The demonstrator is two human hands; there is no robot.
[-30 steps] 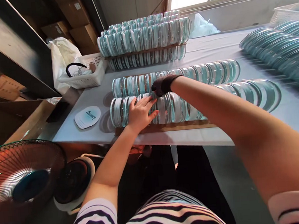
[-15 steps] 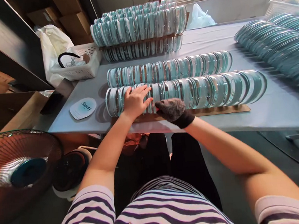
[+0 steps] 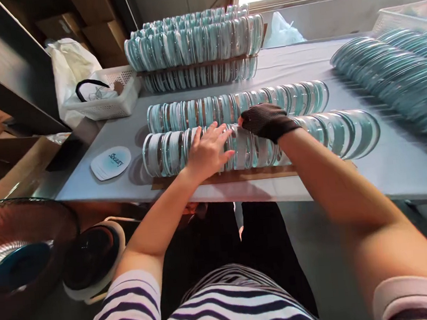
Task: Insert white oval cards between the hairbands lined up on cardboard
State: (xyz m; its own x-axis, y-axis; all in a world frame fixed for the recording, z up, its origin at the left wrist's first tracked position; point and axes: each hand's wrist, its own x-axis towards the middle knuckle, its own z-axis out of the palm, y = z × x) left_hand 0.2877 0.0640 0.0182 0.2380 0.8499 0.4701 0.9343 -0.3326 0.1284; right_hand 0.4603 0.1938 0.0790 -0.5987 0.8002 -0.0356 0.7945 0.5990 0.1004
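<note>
A long row of round, clear-and-teal packaged discs [image 3: 319, 131] stands on edge on a cardboard strip [image 3: 237, 176] at the table's near edge. My bare left hand [image 3: 207, 150] lies flat on the left part of this row, fingers spread. My right hand [image 3: 266, 120], in a dark knit glove, rests on top of the same row just right of the left hand, fingers curled over the discs. A second row of discs [image 3: 239, 107] stands right behind.
Further back, stacked rows of discs [image 3: 194, 44] sit on cardboard. More discs [image 3: 397, 79] fan out at the right. A white basket [image 3: 106, 102], a white bag [image 3: 67, 68] and a flat oval label card [image 3: 111, 162] lie at the left. A fan [image 3: 15, 252] stands below the grey table [image 3: 405, 173].
My gloved right hand rose from the row's near side at the table edge onto the top of the row. My left hand shifted slightly right along the discs.
</note>
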